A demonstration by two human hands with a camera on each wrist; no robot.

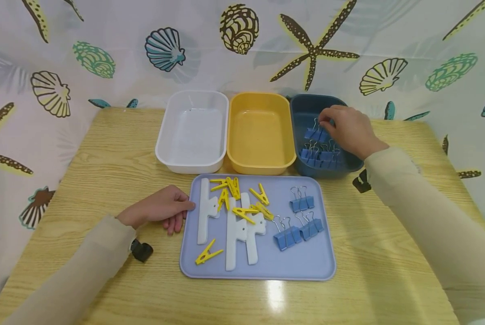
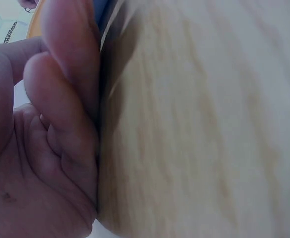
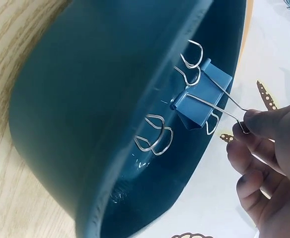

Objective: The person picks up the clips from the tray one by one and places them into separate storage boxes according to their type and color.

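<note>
My right hand [image 1: 349, 128] is over the dark blue bin [image 1: 349, 167], thumb and fingertips pinching a wire handle of a blue binder clip [image 3: 204, 96]. That clip hangs with its blue body down inside the bin. More binder clips [image 1: 327, 158] lie in the bin's near part, their wire loops sticking up. On the table, my left hand [image 1: 161, 210] rests beside the lavender tray [image 1: 258, 272], fingers loosely bent and a fingertip right at the tray's left rim. White bag clips [image 1: 231, 234], yellow clothespins [image 1: 207, 253] and blue binder clips [image 1: 288, 237] lie on the tray.
A white bin [image 1: 191, 168] and a yellow bin [image 1: 261, 169] stand side by side left of the dark blue one, behind the tray. A shell-patterned cloth [image 1: 210, 67] hangs behind the wooden table [image 1: 116, 149].
</note>
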